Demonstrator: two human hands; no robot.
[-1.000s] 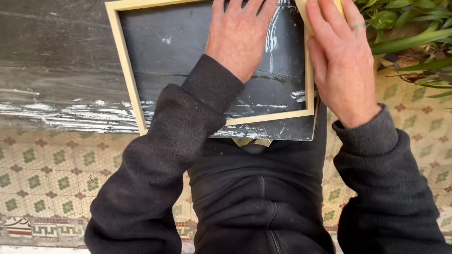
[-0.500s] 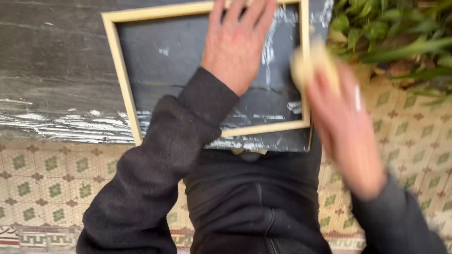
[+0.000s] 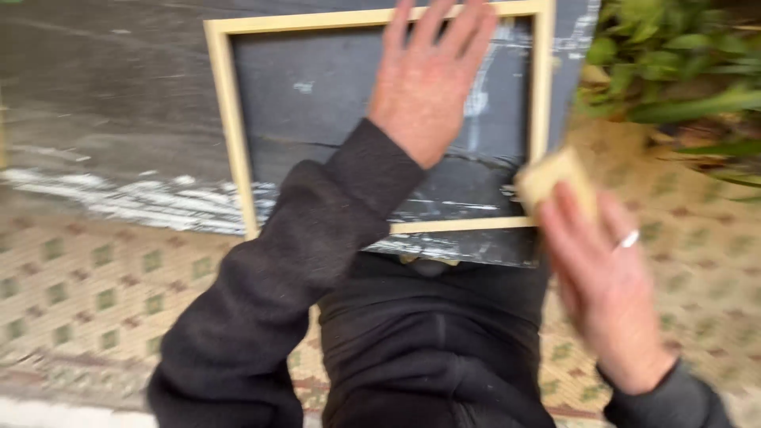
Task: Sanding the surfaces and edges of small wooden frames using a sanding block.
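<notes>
Wood frame (image 3: 231, 143), pale, square, flat on dark surface (image 3: 103, 103), w/ dark panel (image 3: 317, 103) inside; sits at 12 o'clock in view, near surface's front edge. Left hand (image 3: 428, 83) open, fingers spread, palm pressed flat on panel, upper-right part of frame. Right hand (image 3: 606, 277) at 4 o'clock, off frame's lower-right corner, closed on small tan block (image 3: 555, 178); blurred. White streaks on surface at 9 o'clock. Green plant (image 3: 674, 55) at 2 o'clock. Patterned tile floor (image 3: 95, 277) below.

No packages, labels, signs or screens anywhere here, from the upper left of the frame to the lower right.
</notes>
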